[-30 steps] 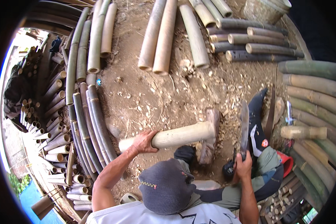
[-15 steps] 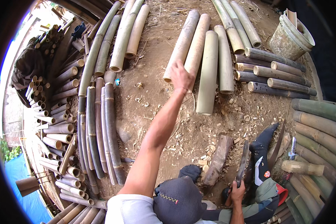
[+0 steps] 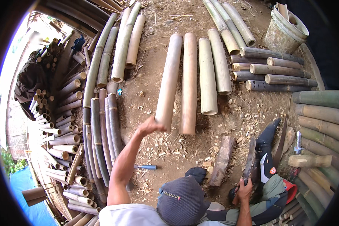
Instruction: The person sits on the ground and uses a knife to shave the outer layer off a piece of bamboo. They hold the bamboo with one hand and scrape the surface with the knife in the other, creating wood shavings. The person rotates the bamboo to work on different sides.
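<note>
My left hand (image 3: 152,125) is closed on the near end of a pale bamboo tube (image 3: 169,83), the leftmost of several lying side by side; its fingers are slightly blurred. Just right of it lies a second bamboo tube (image 3: 188,83), with two more, a shorter pale one (image 3: 208,75) and a greenish one (image 3: 219,62), farther right. At the lower right my right hand (image 3: 244,188) grips the handle of a machete (image 3: 249,160), its long dark blade pointing away from me. A short log (image 3: 221,161) rests on the ground left of the blade.
A blue-handled tool (image 3: 147,167) lies near my left arm. Dark bamboo poles (image 3: 100,139) and stacked cut tubes line the left. At right are piled tubes (image 3: 282,70), thick green bamboo (image 3: 318,98), a wooden mallet (image 3: 309,161) and a dirty bucket (image 3: 286,32). Wood chips litter the dirt.
The two leftmost bamboo tubes have come nearer to me. My left hand has moved nearer and to the left, uncovering the blue-handled tool. My right hand keeps holding the machete.
</note>
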The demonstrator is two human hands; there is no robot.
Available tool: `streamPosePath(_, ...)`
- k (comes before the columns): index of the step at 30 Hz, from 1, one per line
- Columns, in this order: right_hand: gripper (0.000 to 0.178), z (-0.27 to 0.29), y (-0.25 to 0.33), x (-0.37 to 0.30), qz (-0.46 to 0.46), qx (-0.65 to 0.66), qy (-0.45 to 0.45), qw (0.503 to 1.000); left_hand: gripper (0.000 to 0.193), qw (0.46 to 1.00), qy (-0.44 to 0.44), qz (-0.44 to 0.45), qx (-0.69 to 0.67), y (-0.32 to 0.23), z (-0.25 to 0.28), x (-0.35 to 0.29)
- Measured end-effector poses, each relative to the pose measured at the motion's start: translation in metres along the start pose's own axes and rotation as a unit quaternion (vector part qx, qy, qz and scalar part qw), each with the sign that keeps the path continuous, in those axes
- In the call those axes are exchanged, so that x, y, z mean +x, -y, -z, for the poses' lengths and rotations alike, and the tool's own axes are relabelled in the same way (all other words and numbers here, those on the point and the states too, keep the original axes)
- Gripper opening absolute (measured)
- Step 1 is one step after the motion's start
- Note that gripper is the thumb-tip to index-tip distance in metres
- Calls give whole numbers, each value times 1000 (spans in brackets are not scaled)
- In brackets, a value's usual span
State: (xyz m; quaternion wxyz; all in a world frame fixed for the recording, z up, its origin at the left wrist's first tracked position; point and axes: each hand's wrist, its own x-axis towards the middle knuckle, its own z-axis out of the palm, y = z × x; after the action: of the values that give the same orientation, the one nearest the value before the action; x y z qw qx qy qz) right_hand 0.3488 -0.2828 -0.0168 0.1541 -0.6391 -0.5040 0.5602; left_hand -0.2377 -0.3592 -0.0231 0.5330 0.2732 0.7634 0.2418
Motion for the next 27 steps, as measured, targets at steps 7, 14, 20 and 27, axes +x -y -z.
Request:
streamPosePath(7,26,-4,3,-7,141,-193,-16,971,133,992,-107,58,-25,32,-9,-51)
streamPosePath(14,36,-33,100,-22,320,-405,201,833,105,934,-334,123,10,22,-4,34)
streamPosePath(20,34,-81,166,43,304,-570,235,727,100,953,-298,46,41,4,12,-33)
streamPosePath(27,45,-157,167,74,223,-386,226,866,100,893,-327,-72,301,-31,27,-173)
